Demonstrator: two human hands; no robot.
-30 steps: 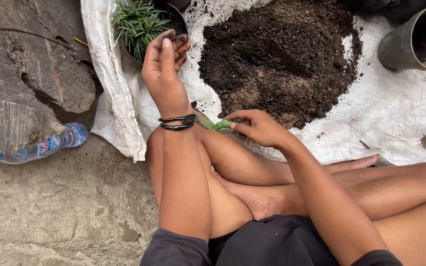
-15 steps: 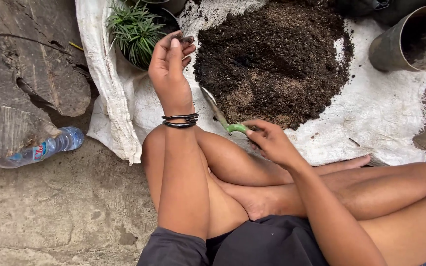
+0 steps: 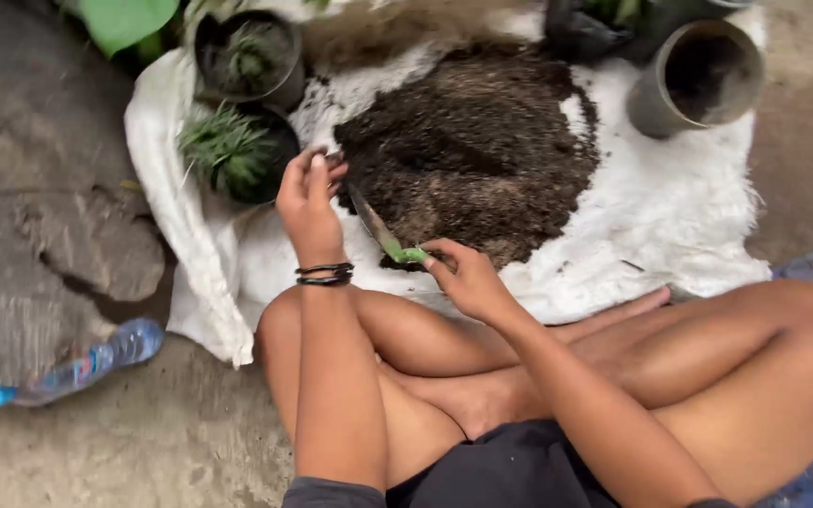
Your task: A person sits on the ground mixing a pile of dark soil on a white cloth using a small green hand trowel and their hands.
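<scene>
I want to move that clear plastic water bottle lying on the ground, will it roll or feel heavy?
The plastic bottle lies on its side on rough concrete, so a push would probably roll it. It looks mostly empty, so it is likely light, and its thin clear wall may dent when squeezed.

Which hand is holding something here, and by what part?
The right hand holds a small trowel by its green handle, blade toward the soil pile. The left hand pinches something dark at its fingertips; what it is cannot be told.
</scene>
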